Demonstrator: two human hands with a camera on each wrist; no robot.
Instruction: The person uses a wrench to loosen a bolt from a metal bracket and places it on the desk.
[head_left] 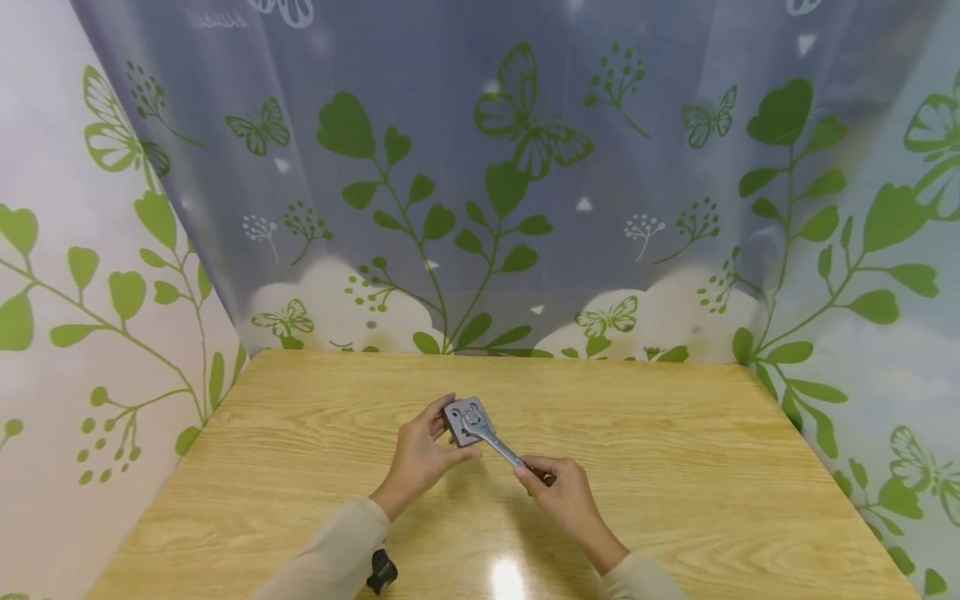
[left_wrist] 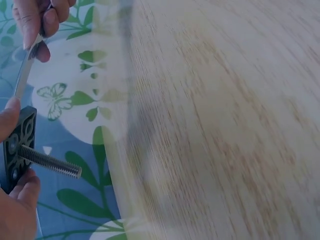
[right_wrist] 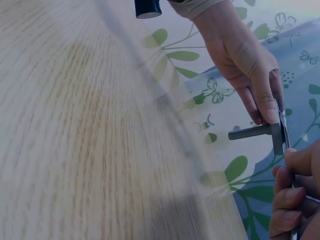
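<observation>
My left hand (head_left: 420,457) holds a small square metal plate (head_left: 458,430) with several holes by its edges, thumb at the near side, fingers at the far side. A long threaded bolt (left_wrist: 52,163) sticks out from the plate's underside in the left wrist view; the right wrist view shows the bolt (right_wrist: 248,132) from the side. My right hand (head_left: 562,497) grips the handle of a silver wrench (head_left: 502,449), thumb on top. The wrench's ring end lies over the middle of the plate's upper face, around the bolt head. Both hands are above the table.
A wood-grain table (head_left: 300,467) spreads under the hands. Curtains (head_left: 450,208) printed with green leaves and butterflies hang behind it and at both sides. A small black device (head_left: 382,572) is at the left sleeve.
</observation>
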